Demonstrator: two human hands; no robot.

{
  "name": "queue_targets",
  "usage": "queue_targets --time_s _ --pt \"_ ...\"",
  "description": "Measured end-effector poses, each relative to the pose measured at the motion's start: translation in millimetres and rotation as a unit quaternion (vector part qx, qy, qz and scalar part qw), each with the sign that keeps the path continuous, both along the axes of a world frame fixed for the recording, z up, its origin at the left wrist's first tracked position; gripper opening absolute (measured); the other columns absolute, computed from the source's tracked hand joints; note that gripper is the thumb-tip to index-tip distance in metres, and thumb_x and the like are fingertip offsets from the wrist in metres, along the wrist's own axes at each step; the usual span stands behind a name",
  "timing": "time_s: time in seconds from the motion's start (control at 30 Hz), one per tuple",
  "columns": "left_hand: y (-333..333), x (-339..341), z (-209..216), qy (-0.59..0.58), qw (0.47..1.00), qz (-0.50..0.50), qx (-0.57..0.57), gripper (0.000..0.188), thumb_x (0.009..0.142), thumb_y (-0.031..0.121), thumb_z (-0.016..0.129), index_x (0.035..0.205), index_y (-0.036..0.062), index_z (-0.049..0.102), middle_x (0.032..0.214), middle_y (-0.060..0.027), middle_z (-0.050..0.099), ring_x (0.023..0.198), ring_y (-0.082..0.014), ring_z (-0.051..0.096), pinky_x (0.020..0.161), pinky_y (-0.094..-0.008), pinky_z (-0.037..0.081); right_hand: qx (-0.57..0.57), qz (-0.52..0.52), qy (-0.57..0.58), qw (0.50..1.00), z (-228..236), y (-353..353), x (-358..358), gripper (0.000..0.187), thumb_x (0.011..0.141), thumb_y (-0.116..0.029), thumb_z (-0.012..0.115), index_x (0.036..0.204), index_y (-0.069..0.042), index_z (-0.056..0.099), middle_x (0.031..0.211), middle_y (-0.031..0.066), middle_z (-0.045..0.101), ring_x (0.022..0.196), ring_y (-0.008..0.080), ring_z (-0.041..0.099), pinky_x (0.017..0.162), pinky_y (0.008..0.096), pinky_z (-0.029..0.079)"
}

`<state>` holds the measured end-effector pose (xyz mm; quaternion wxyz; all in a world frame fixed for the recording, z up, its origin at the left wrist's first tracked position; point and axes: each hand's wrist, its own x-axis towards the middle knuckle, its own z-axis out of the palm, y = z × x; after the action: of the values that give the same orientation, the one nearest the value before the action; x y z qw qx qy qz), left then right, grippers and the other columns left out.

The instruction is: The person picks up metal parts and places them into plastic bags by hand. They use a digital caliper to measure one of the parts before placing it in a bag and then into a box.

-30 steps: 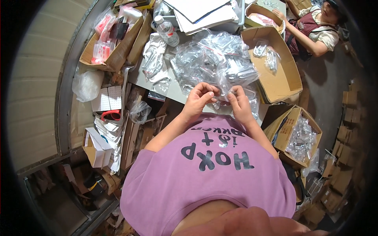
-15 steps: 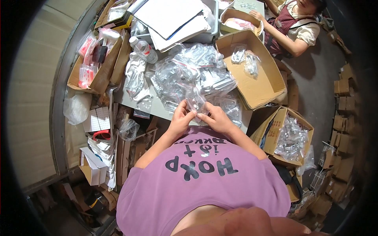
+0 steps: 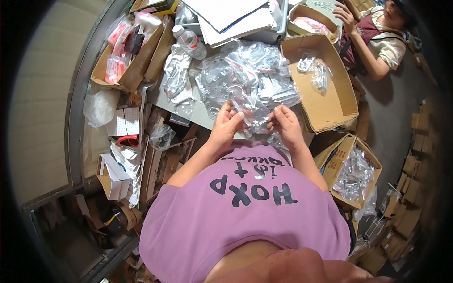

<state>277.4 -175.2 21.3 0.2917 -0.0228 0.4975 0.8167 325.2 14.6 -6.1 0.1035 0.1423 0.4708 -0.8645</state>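
My left hand [image 3: 227,125] pinches a clear plastic zip bag [image 3: 252,107] between thumb and fingers, at the near edge of the table. Just right of that bag, my right hand [image 3: 286,123] has its thumb and fingertips drawn together. Whether it holds the bag's edge or some small piece is too small to make out. Right beyond both hands lies a heap of clear zip bags [image 3: 245,63] with metal-looking parts inside. An open cardboard box [image 3: 325,106] stands to the right of the heap, with a few filled bags in it.
Left of the heap are a plastic bottle [image 3: 189,43] and white gloves [image 3: 177,75]. A carton [image 3: 125,80] of red-and-white packs stands farther left. Papers [image 3: 231,23] lie on a grey bin at the back. Another carton of bags [image 3: 351,174] sits at right. A co-worker [image 3: 377,45] is at far right.
My hands have moved apart; the right hand has shifted right, away from the left. The bag between them looks more spread out. The whole view has shifted, and the co-worker's hand has lifted.
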Motion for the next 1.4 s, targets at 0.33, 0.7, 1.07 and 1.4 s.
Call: queue_targets --time_s 0.33,0.7,1.07,1.4 --pt "-12.4 -2.1 7.6 0.024 0.999 -0.008 -0.030 0.038 0.091 0.013 0.045 0.124 0.0070 0.027 0.105 -0.0148 0.057 0.091 -0.0186 0.059 0.070 -0.0291 0.052 0.071 0.020 0.015 0.997 9.0 3.7 -1.0 0.015 0.088 -0.020 0.052 0.089 -0.004 0.052 0.085 0.0058 0.060 0.071 0.0084 0.055 0.063 0.0216 0.045" --pt "-14.9 -5.3 4.0 0.046 0.997 -0.060 -0.027 0.042 0.090 0.016 0.047 0.125 0.0070 0.026 0.101 -0.0164 0.058 0.073 -0.0120 0.059 0.065 -0.0271 0.054 0.072 0.035 0.038 0.996 13.5 -15.9 -6.1 0.026 0.079 -0.004 0.061 0.099 -0.003 0.045 0.068 0.0021 0.053 0.060 0.0065 0.050 0.053 0.0183 0.040" --pt "-51.3 -4.3 -32.0 -0.035 0.989 0.060 -0.128 0.046 0.087 0.012 0.052 0.126 0.0053 0.029 0.092 -0.0083 0.061 0.074 -0.0135 0.060 0.063 -0.0245 0.050 0.322 0.016 0.038 0.946 -5.2 10.3 12.0 0.017 0.079 -0.010 0.061 0.090 0.000 0.055 0.076 0.0042 0.058 0.064 0.0092 0.052 0.059 0.0226 0.043" --pt "-140.1 -94.1 -62.7 -0.039 0.942 0.311 -0.119 0.045 0.089 0.011 0.047 0.129 0.0011 0.032 0.103 -0.0112 0.053 0.084 -0.0201 0.057 0.067 -0.0271 0.048 0.681 0.228 -0.002 0.696 -7.3 36.4 42.3 0.044 0.061 -0.015 0.073 0.099 -0.006 0.052 0.101 0.0153 0.051 0.096 0.0321 0.051 0.079 0.0394 0.044"
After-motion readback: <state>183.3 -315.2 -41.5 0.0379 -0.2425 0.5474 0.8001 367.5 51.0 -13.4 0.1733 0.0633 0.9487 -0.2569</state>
